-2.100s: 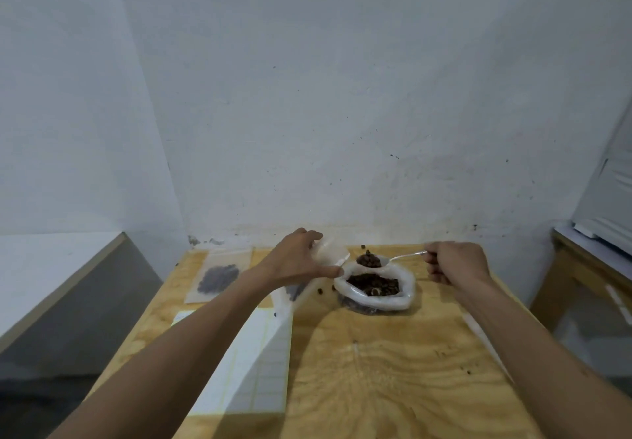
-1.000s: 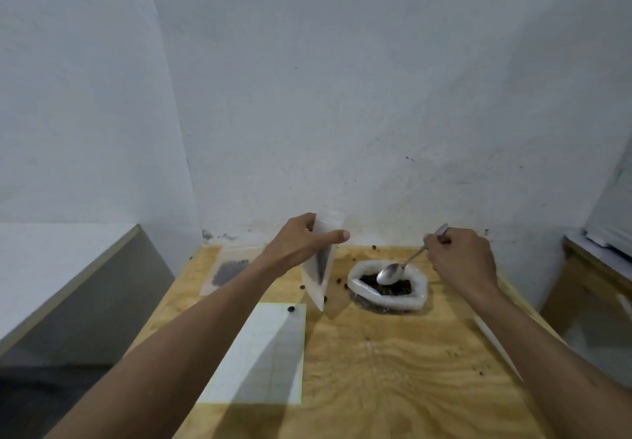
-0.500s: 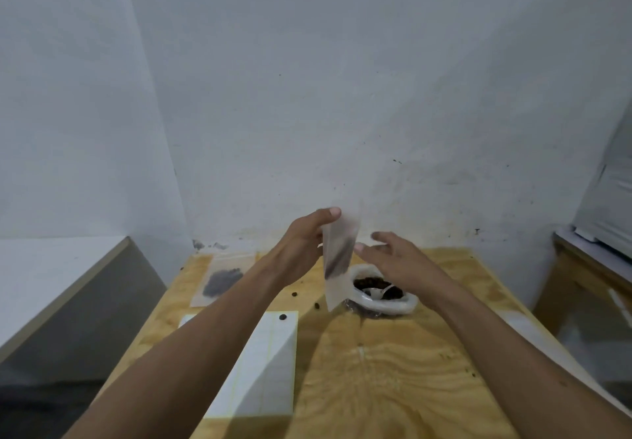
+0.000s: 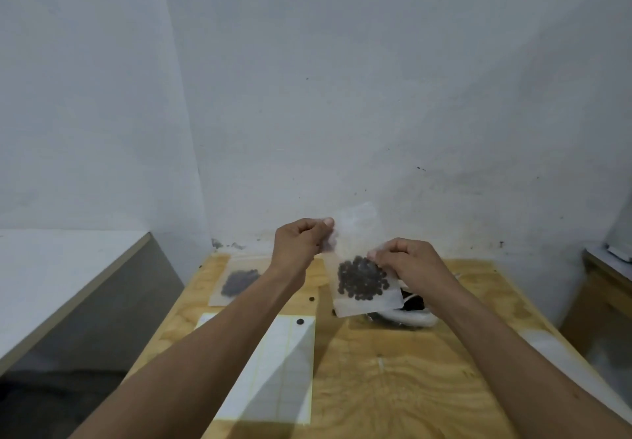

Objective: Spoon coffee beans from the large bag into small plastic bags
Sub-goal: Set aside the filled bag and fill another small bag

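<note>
A small clear plastic bag [image 4: 362,281] with a dark clump of coffee beans hangs in the air above the wooden table [image 4: 393,370]. My left hand [image 4: 301,243] pinches its upper left edge. My right hand [image 4: 407,260] pinches its right edge, a little lower. Behind and below the small bag sits the large white bag of beans [image 4: 415,315], mostly hidden by the small bag and my right wrist. A bit of the spoon's handle [image 4: 408,298] shows in it. A filled small bag [image 4: 239,283] lies flat at the table's back left.
A stack of flat empty bags or sheets [image 4: 273,367] lies on the table's left half, with a loose bean [image 4: 300,321] on it and another bean [image 4: 311,299] on the wood. White walls close in behind and left. A wooden bench [image 4: 605,288] stands at right.
My right hand left the spoon in the large bag and took hold of the small bag's right edge. The small bag rose and turned flat-on to me, held by both hands.
</note>
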### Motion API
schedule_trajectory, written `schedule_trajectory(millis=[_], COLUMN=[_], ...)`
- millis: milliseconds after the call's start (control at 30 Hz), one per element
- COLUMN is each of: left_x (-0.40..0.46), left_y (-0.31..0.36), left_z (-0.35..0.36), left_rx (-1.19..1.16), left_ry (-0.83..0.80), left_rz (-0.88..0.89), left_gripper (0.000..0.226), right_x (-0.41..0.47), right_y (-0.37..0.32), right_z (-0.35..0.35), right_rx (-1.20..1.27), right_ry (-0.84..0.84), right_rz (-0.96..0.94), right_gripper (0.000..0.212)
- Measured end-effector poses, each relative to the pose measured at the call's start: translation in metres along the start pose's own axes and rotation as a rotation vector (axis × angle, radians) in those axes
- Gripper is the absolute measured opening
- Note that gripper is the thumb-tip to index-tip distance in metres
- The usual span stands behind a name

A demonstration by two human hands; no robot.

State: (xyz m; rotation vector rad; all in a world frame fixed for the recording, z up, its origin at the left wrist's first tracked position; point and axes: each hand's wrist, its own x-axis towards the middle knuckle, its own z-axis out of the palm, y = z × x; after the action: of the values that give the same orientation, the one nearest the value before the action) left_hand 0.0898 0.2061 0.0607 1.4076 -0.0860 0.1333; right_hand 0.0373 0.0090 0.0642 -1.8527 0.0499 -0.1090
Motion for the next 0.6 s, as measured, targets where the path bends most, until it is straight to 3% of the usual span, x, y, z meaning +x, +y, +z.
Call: schedule_trajectory(millis=[200,600], left_x=[-0.004,-0.012], left_y=[0.004,0.005], left_z=[0.0,-0.015], left_rx=[0.101,0.183], left_ry=[-0.069,-0.049], left_rz=[0.048,0.053], left_gripper=[0.015,0.017], right_x=[0.006,0.022], right_y=[-0.014,-0.037], right_z=[0.001,0.025], right_rx=[0.032,-0.185], right_ry=[-0.011,-0.088], right_rz=[-0.086,-0.148], right_gripper=[0.03,0.016])
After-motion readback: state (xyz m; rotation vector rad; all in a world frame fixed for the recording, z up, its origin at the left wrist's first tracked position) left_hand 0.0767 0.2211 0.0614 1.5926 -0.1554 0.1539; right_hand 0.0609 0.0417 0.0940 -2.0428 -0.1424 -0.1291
